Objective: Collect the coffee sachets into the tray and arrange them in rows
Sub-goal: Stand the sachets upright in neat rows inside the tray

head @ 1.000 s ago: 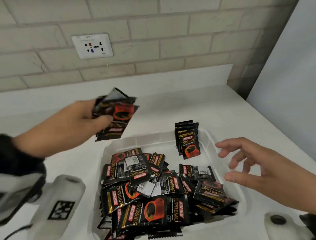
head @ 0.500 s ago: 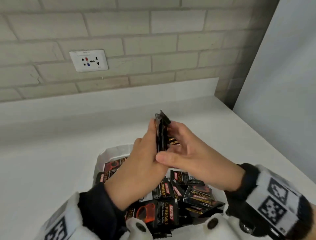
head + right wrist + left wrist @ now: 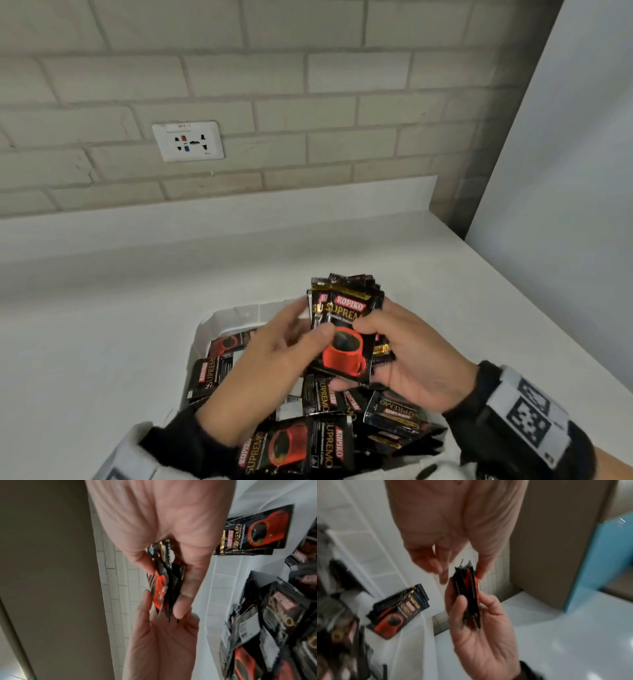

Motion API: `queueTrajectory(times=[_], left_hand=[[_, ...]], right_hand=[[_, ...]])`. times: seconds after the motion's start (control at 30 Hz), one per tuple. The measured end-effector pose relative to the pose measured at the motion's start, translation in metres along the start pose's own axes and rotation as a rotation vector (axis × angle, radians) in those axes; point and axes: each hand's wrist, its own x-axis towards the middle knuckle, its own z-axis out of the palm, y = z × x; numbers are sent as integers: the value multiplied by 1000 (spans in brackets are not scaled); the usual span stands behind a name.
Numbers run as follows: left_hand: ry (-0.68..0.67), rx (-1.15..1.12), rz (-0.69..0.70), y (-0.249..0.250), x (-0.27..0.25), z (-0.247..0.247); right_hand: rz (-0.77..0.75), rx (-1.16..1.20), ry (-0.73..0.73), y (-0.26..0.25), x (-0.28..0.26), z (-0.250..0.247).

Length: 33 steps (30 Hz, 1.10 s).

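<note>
Above the white tray (image 3: 219,318) of loose Kopiko sachets (image 3: 294,445), the left hand (image 3: 270,363) thumbs a sachet bundle (image 3: 346,329); the right hand (image 3: 411,359) clamps it. Only the wrist views reveal a neat sachet stack (image 3: 399,611) standing against the tray's far wall.
</note>
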Motion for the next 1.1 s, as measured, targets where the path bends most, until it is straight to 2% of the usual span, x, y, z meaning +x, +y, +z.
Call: queueTrajectory(times=[0.07,0.23,0.3,0.37,0.43,0.63,0.77,0.93,1.03,1.1], left_hand=[[-63,5,-1,-4,-2,5],[58,-89,27,-13,0,18],[84,-179,12,-17,1,20],[91,-236,9,-20,-1,20],[82,-253,15,-22,-3,20],[15,-346,-76,-26,-12,15],[-51,-337,-101,-31,-17,9],[11,-228,-79,-29,-18,9],[107,-211,-66,-25,-18,11],[192,-252,-78,-26,-18,7]], right_hand=[[-13,-83,-15,4,1,1],[-203,-617,81,8,0,3],[-312,-765,188,9,1,0],[-388,-824,306,9,2,-5],[-412,-802,349,10,2,-8],[-370,-721,271,14,1,-13],[-310,-917,237,12,-1,-16],[-277,-1101,49,-9,-2,-13],[-278,-1130,49,-27,5,-16],[-280,-1103,110,-42,16,-27]])
